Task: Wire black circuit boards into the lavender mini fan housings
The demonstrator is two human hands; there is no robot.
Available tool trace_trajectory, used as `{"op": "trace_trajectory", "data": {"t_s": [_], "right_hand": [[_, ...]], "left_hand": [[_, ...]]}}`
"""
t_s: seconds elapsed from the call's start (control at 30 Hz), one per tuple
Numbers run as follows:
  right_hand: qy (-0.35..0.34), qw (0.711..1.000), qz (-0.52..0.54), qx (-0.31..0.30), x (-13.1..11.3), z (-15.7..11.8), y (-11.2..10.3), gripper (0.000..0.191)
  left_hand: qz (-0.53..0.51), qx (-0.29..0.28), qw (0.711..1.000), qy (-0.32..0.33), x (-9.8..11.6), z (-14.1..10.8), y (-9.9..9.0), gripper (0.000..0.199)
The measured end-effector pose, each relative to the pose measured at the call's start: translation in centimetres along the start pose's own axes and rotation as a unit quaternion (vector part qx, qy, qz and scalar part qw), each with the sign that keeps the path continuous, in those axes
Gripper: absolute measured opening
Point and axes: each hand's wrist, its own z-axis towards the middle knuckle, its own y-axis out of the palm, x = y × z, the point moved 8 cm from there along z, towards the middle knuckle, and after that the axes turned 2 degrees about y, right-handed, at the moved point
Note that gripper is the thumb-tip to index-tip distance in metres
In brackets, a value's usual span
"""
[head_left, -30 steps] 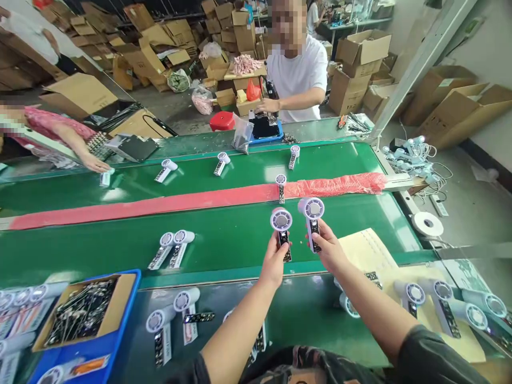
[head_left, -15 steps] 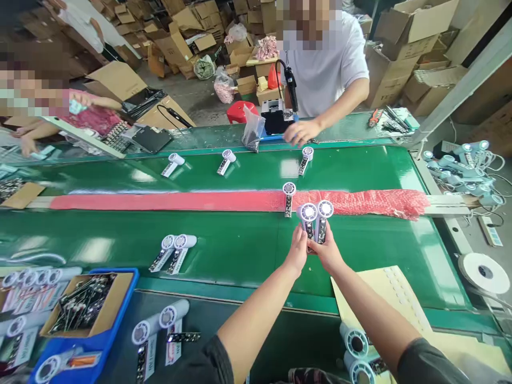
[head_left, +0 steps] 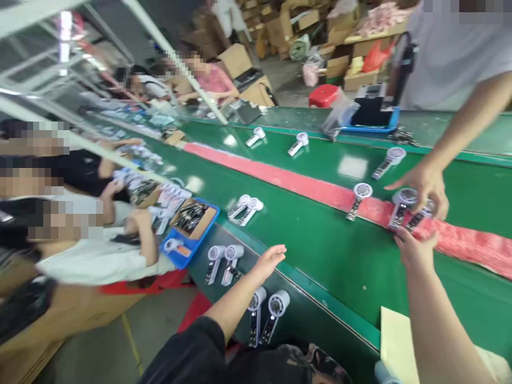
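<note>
My right hand [head_left: 416,249] grips the lower ends of two pale purple handheld fans [head_left: 405,198] with bare circuit boards showing on their handles. They are at the pink padded strip [head_left: 320,188] along the green belt. A co-worker's hand [head_left: 430,184] reaches over the same fans from the far side, partly covering one. Empty, with its fingers stretched out, my left hand [head_left: 272,261] hovers near the belt's front edge. Just left of the held pair, another fan [head_left: 360,198] lies across the strip.
Two fans [head_left: 250,208] lie on the near belt, and several more [head_left: 278,306] on the front ledge. A blue tray [head_left: 206,226] holds a box of small parts. Yellow sheets [head_left: 398,336] lie at front right. Co-workers sit along the left; a red stool [head_left: 323,96] stands beyond.
The view has swung left. My right hand has carried the two fans to the pink strip, where the co-worker's hand has come over them. My left hand has let go and moved away left.
</note>
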Motion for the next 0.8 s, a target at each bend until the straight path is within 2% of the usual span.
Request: {"op": "trace_trajectory", "data": {"t_s": [0.07, 0.13, 0.17, 0.23, 0.3, 0.4, 0.5, 0.57, 0.67, 0.73, 0.8], "right_hand": [[0.038, 0.999, -0.025, 0.005, 0.7, -1.5, 0.0, 0.107], [0.054, 0.993, -0.099, 0.030, 1.4, -3.8, -1.0, 0.110], [0.054, 0.989, -0.134, 0.023, 1.8, -5.2, -1.3, 0.111], [0.056, 0.985, -0.162, -0.017, 2.7, -8.7, -1.7, 0.112], [0.070, 0.985, -0.147, -0.063, 3.8, -12.9, -1.9, 0.108], [0.099, 0.980, -0.141, -0.104, 5.9, -19.6, -2.0, 0.094], [0.093, 0.976, -0.146, -0.135, 7.2, -25.7, -1.0, 0.082], [0.085, 0.968, -0.149, -0.185, 7.2, -29.6, 1.0, 0.076], [0.078, 0.945, -0.150, -0.280, 5.2, -36.0, 6.0, 0.070], [0.079, 0.933, -0.114, -0.331, 2.8, -40.5, 10.6, 0.071], [0.090, 0.939, -0.044, -0.329, 0.2, -44.1, 15.0, 0.079]], "left_hand": [[0.035, 0.068, 0.997, -0.004, -0.4, 1.5, -6.0, 0.040], [0.087, 0.137, 0.987, -0.002, -0.3, 3.3, -11.8, 0.037], [0.117, 0.163, 0.980, 0.000, -0.1, 4.4, -14.2, 0.037], [0.185, 0.195, 0.963, 0.005, 0.5, 6.5, -18.1, 0.046], [0.249, 0.195, 0.949, 0.005, 0.9, 8.5, -20.3, 0.060], [0.326, 0.156, 0.932, 0.011, 1.5, 10.6, -21.4, 0.069], [0.372, 0.108, 0.921, 0.028, 2.2, 11.4, -21.7, 0.057], [0.386, 0.079, 0.918, 0.052, 3.1, 10.7, -21.9, 0.045], [0.383, 0.054, 0.914, 0.120, 4.9, 7.3, -21.3, 0.036], [0.367, 0.049, 0.913, 0.171, 6.0, 3.0, -20.1, 0.035], [0.344, 0.044, 0.912, 0.218, 6.4, -2.6, -18.3, 0.035]]}}
